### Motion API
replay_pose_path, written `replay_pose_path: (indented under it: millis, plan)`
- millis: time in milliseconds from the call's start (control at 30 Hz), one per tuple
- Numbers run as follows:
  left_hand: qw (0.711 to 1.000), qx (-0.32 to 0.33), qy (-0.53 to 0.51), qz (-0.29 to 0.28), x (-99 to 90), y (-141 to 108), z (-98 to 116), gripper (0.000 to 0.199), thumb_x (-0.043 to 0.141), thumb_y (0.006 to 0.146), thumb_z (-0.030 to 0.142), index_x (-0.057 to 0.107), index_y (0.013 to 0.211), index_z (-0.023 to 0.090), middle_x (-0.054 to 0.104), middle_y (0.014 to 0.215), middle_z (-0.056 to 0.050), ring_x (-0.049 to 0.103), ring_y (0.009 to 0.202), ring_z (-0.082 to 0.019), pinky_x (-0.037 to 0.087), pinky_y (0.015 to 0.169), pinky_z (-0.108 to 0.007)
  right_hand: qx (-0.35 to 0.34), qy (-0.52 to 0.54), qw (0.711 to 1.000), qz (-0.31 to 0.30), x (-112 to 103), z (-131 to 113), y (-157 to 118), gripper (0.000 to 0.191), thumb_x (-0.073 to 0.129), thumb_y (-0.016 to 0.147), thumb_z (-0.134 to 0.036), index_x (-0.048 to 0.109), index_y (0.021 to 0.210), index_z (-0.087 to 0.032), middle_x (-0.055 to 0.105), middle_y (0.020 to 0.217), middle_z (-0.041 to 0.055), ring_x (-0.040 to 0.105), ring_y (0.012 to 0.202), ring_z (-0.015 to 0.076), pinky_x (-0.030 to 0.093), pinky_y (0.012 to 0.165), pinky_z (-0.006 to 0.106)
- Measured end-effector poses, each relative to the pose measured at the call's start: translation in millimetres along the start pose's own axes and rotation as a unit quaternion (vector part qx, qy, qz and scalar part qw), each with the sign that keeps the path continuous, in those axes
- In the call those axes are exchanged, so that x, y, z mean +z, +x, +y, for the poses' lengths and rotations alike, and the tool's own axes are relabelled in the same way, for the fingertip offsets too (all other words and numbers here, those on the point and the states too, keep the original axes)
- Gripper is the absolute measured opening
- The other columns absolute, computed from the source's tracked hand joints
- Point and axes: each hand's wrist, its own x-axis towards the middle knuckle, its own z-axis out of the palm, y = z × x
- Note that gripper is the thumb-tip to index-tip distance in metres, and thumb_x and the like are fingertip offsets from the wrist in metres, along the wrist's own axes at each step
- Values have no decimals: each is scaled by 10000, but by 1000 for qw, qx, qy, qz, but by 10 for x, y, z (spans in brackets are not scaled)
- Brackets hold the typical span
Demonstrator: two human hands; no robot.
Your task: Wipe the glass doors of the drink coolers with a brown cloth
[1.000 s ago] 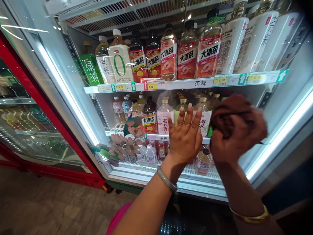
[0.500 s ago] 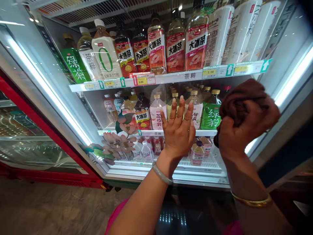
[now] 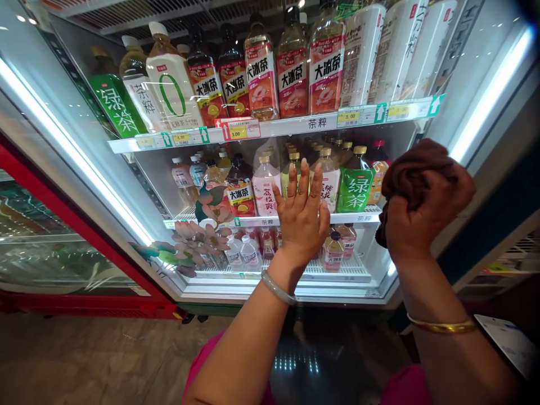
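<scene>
Cloth [image 3: 415, 163] at 3 o'clock is clamped in R hand [image 3: 426, 216], L hand [image 3: 301, 219] at its 9 o'clock, fingers apart, prob flat on glass [image 3: 264, 147], so may smudge it, & cloth could drop if R hand slackens

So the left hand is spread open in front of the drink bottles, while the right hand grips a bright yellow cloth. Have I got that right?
Not quite: the cloth is dark brown, not bright yellow, as the head view shows. The right hand does grip it, and the left hand is spread open in front of the drink bottles.
</scene>
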Motion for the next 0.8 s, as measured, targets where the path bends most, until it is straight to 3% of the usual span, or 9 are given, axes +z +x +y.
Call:
replay_pose_path:
  millis: [100, 267, 367, 433, 567, 667, 800]
  plan:
    - [1000, 5, 8, -9, -11, -39, -3, 691, 448, 1028, 249, 232, 1683, 211, 280, 1751, -94, 78, 1670, -241, -34, 1358, -565, -4, -7, 999, 35, 11, -141, -75, 606, 632, 767, -229, 595, 1371, -246, 498, 1480, 166, 515, 1368, 379, 443, 1105, 612]
    - [1000, 16, 15, -16, -11, -101, -35, 686, 460, 1006, 217, 280, 1667, 188, 292, 1743, -115, 54, 1670, -240, -22, 1358, -564, -122, 28, 989, -79, 47, -752, -285, 492, 680, 837, -299, 592, 1321, -292, 478, 1554, 109, 426, 1497, 351, 329, 1236, 636]
    - [999, 28, 22, -20, 3, -136, -64, 699, 464, 1002, 209, 265, 1671, 184, 288, 1743, -115, 36, 1669, -226, -16, 1363, -547, -185, 31, 976, -106, 31, -669, -265, 474, 721, 826, -355, 605, 1283, -308, 520, 1524, 83, 471, 1468, 332, 248, 1280, 638]
    - [999, 34, 32, -14, 14, -160, -81, 694, 467, 1010, 217, 260, 1673, 185, 312, 1736, -105, 33, 1667, -211, -11, 1368, -524, -163, 9, 984, -67, 11, -406, -193, 500, 722, 788, -343, 609, 1273, -292, 522, 1511, 102, 506, 1430, 361, 245, 1260, 668]
    - [998, 43, 47, -13, 31, -201, -105, 692, 477, 1015, 224, 264, 1672, 187, 333, 1731, -88, 7, 1665, -194, -24, 1372, -494, -3, -23, 999, 47, 15, 16, -120, 587, 643, 768, -270, 594, 1352, -237, 498, 1488, 186, 512, 1387, 401, 409, 1133, 637]
    - [998, 40, 47, -19, 42, -218, -104, 710, 483, 1017, 234, 235, 1681, 198, 309, 1740, -80, 11, 1666, -204, -29, 1371, -503, 30, -25, 998, 51, 69, -125, -220, 641, 641, 773, -264, 566, 1408, -226, 437, 1545, 210, 455, 1433, 408, 398, 1149, 637]
    - [999, 30, 38, -22, 53, -217, -78, 737, 486, 1021, 250, 187, 1694, 211, 276, 1752, -82, 46, 1669, -237, -11, 1367, -543, -65, -13, 998, -15, 121, -624, -377, 575, 649, 811, -295, 552, 1377, -253, 393, 1602, 171, 385, 1508, 398, 345, 1202, 671]
